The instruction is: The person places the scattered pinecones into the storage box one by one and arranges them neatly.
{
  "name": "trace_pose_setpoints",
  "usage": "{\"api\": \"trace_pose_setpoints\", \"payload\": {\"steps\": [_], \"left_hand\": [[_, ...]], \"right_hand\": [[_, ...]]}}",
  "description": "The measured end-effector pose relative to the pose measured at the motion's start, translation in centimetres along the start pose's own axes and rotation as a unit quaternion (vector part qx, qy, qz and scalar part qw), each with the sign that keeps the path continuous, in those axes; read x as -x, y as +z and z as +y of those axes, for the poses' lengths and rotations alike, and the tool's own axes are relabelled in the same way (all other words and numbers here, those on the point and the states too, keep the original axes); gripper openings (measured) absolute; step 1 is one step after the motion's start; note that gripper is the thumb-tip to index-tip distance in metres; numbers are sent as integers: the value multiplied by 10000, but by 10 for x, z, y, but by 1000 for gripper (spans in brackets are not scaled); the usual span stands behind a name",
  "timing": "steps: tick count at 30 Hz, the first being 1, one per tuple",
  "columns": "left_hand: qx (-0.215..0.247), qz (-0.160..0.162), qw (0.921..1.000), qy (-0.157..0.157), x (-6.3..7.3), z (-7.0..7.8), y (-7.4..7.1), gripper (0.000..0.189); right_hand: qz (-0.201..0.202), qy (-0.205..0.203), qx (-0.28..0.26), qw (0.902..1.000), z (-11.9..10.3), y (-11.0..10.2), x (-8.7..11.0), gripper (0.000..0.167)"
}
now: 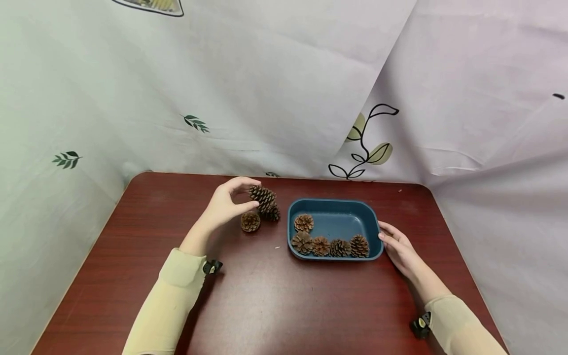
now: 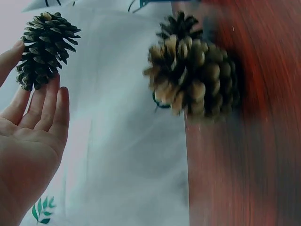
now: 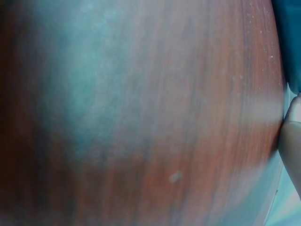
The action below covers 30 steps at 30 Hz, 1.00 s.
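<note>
A brown pine cone (image 2: 44,52) is pinched between the thumb and fingers of my left hand (image 1: 226,204), its scales spread, raised near the table's back left. Beside it in the head view are a round pine cone (image 1: 250,222) and a darker pine cone (image 1: 271,213), partly overlapped by the held one. The left wrist view shows a blurred pine cone (image 2: 202,82) up close. My right hand (image 1: 401,251) grips the right side of a blue rectangular tray (image 1: 330,201), thumb at the rim. Several pine cones (image 1: 321,246) lie inside, along its front and left sides.
The dark red wooden table (image 1: 275,305) ends at the back against a white patterned cloth (image 1: 266,98). More cloth hangs at both sides. A small pale fleck (image 1: 277,247) lies left of the tray.
</note>
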<state>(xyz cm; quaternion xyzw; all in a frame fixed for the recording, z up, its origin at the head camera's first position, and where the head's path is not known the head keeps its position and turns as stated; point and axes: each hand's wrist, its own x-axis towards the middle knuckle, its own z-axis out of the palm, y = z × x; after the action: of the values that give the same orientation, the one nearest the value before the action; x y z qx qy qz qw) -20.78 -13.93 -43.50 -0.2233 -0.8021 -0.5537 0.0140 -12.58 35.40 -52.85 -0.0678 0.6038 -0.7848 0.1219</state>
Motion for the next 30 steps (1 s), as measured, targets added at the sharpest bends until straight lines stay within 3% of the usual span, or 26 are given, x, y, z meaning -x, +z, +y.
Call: {"api": "trace_pose_setpoints", "payload": {"steps": [20, 30], "left_hand": [[-41, -381, 9963, 768, -7, 8, 56, 45], [-26, -623, 9957, 682, -12, 9, 86, 49]], "right_hand": [[73, 82, 100, 9999, -1, -3, 0, 44], [76, 75, 121, 9999, -2, -2, 1, 43]]}}
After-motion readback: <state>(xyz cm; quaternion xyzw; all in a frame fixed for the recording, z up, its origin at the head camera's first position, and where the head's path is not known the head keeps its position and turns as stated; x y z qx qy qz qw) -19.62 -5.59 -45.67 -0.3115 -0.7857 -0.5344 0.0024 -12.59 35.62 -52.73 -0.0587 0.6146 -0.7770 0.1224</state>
